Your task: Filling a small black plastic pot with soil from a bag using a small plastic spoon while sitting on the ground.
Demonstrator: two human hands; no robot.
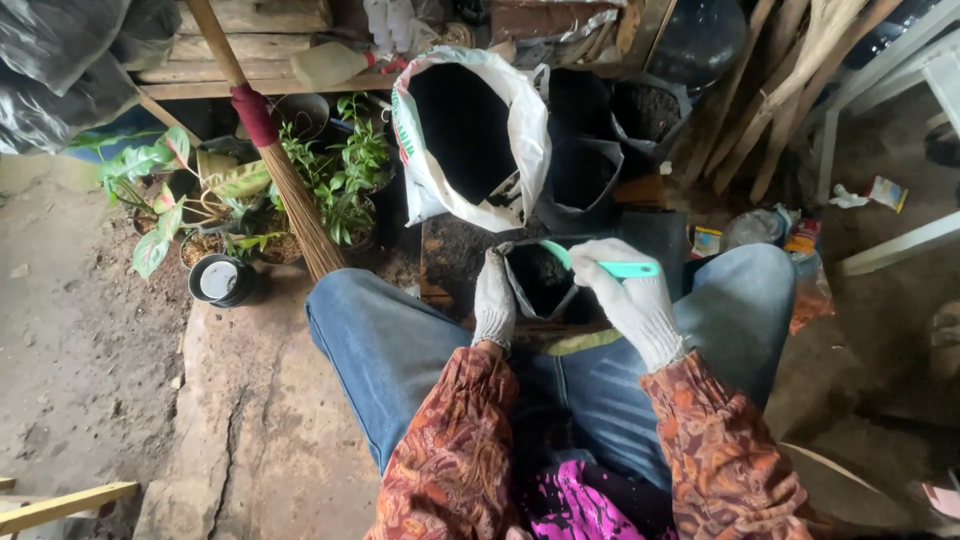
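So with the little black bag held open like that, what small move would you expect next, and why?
Probably a short dip of the teal plastic scoop deeper into the small black grow bag to settle the dark soil. The gloved right hand holds the scoop with its tip at the bag's mouth, the gloved left hand grips the bag's rim open, and soil shows inside.

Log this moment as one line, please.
left hand: holds rim of small black grow bag | right hand: holds teal scoop over bag | white sack: open behind
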